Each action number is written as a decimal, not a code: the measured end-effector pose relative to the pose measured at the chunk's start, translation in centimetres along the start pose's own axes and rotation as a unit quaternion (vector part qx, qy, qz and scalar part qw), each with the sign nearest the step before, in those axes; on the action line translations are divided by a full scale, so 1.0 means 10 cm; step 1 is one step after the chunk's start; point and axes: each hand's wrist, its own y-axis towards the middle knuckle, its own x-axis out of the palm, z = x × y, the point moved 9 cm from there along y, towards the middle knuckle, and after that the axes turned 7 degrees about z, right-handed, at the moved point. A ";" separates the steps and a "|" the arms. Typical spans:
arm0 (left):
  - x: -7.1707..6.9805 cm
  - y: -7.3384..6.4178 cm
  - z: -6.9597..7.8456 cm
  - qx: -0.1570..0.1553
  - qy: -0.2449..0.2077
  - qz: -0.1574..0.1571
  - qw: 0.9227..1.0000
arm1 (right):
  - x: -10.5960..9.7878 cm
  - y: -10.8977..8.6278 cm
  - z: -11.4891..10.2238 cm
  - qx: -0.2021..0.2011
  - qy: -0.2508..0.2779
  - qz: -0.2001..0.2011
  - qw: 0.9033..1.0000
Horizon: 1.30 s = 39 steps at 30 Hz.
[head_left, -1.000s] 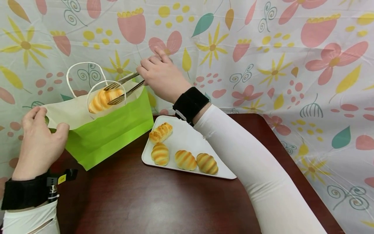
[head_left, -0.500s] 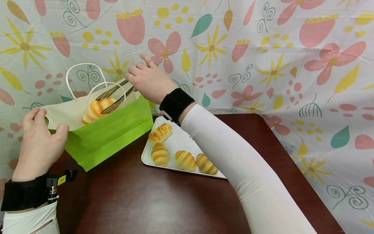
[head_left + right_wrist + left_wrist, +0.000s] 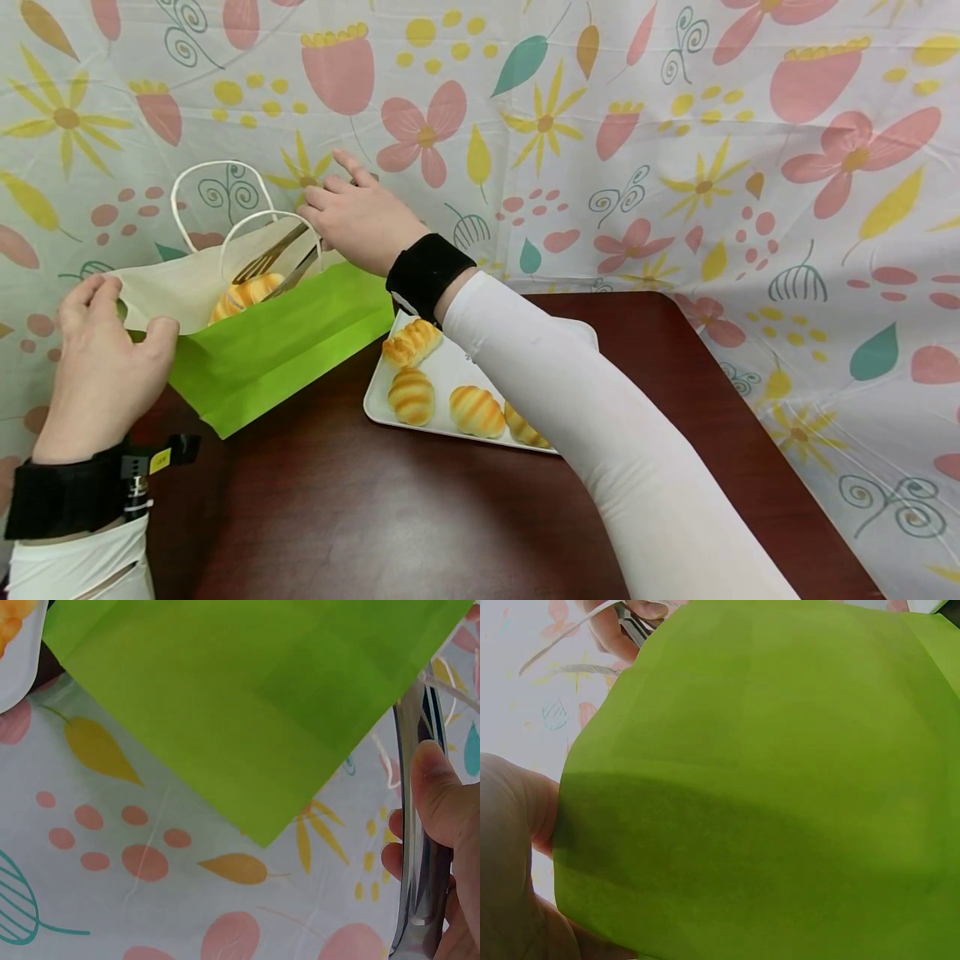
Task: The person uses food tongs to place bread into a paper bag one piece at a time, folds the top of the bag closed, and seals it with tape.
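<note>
My right hand (image 3: 360, 212) grips a pair of metal tongs (image 3: 420, 825) above the right end of a green paper bag (image 3: 292, 350). The slotted tong ends reach down into the bag's mouth, at a striped bread roll (image 3: 243, 296) whose lower part is hidden behind the bag's front wall. With my left hand (image 3: 112, 358) I hold the bag's left edge, thumb on the near side and fingers over the rim. In the left wrist view that hand (image 3: 517, 847) is at the edge of the green paper. White handles (image 3: 217, 167) stand up from the bag.
Right of the bag, a white tray (image 3: 450, 371) bears a braided bread (image 3: 412, 342) and several striped rolls (image 3: 477, 410), one partly behind my right sleeve. All stand on a dark wooden table (image 3: 337, 517). A floral curtain (image 3: 600, 150) hangs close behind.
My right hand has moved left and down with the tongs, lowering the bread roll from above the bag's rim into its mouth. The left hand has stayed in place.
</note>
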 end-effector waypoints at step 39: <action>0.01 0.01 0.02 0.006 -0.007 0.005 1.000 | -0.08 0.13 -0.48 -0.056 -0.028 0.014 0.998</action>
